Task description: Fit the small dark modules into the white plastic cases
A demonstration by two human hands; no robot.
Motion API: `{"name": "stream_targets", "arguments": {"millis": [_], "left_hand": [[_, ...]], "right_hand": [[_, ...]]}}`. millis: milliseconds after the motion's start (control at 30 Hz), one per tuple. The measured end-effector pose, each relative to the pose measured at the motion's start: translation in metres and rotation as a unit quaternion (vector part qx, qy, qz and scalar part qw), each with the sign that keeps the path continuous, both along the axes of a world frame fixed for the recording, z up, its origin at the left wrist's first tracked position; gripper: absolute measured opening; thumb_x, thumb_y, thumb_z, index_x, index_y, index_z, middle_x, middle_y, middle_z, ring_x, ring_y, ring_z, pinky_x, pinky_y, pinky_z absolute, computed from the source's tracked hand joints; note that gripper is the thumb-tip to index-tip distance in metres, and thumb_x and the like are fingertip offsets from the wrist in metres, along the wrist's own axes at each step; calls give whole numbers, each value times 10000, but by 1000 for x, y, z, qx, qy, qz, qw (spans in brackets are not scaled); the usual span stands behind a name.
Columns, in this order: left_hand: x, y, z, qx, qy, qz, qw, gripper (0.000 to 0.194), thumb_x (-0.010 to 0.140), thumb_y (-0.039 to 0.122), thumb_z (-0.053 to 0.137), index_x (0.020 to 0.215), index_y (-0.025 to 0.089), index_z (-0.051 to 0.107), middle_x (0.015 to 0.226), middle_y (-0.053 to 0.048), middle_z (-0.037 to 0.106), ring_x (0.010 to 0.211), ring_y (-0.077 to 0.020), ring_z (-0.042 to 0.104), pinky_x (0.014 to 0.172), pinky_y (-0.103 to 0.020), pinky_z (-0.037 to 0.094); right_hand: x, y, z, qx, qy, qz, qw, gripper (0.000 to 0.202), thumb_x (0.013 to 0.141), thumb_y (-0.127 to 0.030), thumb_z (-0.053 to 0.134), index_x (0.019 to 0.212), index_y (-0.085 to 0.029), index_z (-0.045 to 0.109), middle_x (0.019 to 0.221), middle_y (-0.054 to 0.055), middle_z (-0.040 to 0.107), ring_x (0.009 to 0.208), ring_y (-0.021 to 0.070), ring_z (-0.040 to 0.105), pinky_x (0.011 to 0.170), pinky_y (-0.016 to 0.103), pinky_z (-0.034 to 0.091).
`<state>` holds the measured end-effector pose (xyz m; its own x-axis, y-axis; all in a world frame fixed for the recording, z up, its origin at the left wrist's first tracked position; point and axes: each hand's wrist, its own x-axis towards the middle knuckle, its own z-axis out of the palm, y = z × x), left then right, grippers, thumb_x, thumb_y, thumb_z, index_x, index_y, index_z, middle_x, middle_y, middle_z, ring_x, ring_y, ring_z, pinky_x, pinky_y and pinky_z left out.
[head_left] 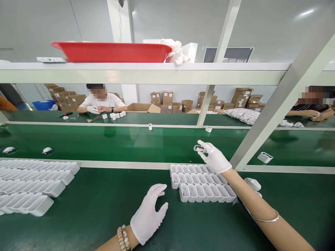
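Note:
My right hand (216, 157), in a white glove, pinches a small white plastic casing (200, 149) with a dark opening facing out. It is held above the green belt, just beyond rows of white oblong casings (200, 192). My left hand (149, 213), also gloved, hovers over the green table with thumb and fingers apart and nothing between them. Right of it stand those open-topped casings, lined up in three rows. Part of the rows is hidden behind my right hand and forearm.
More rows of white casings (42, 205) stand at left. On the belt (125, 143) lie a white casing (265, 157) and small white pieces (47, 150). A slanted post (274, 111) rises beside my right arm. A red tray (115, 52) sits on the shelf overhead. Two people work opposite.

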<state>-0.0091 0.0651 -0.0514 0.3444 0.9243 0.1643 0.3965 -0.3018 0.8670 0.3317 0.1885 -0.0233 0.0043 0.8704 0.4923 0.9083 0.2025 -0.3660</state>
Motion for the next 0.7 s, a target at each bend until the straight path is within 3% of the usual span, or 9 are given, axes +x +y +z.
{"name": "stream_targets", "arguments": {"millis": [167,367,567,700], "left_hand": [[0,0,1,-8,11,4,1000,498,839,179,550,1322,296,529,1346,-71,531,1117,-226,643,1029,-423,516],[0,2,1,3,15,4,1000,500,834,164,544,1319,284,523,1347,-70,539,1104,-221,651,1040,-422,507],[0,1,0,-1,19,4,1000,483,836,161,544,1304,281,537,1338,-68,546,1100,-217,657,1034,-414,514],[0,1,-1,-23,1,1,1000,476,835,173,550,1298,284,545,1346,-77,536,1129,-227,642,907,-352,597]], "right_hand": [[6,6,-4,-60,19,-66,996,468,852,-327,622,1306,-225,569,1083,81,683,869,220,710,810,316,549],[25,6,-14,-126,35,-151,980,473,896,-299,585,1313,-80,546,958,133,716,861,217,695,827,330,528],[35,4,-23,-176,33,-192,965,331,950,-390,572,1190,-164,604,1118,81,671,943,196,662,850,405,536],[41,5,-24,-204,34,-192,959,302,949,-381,581,1159,-167,616,1124,76,662,943,190,656,836,393,545]]}}
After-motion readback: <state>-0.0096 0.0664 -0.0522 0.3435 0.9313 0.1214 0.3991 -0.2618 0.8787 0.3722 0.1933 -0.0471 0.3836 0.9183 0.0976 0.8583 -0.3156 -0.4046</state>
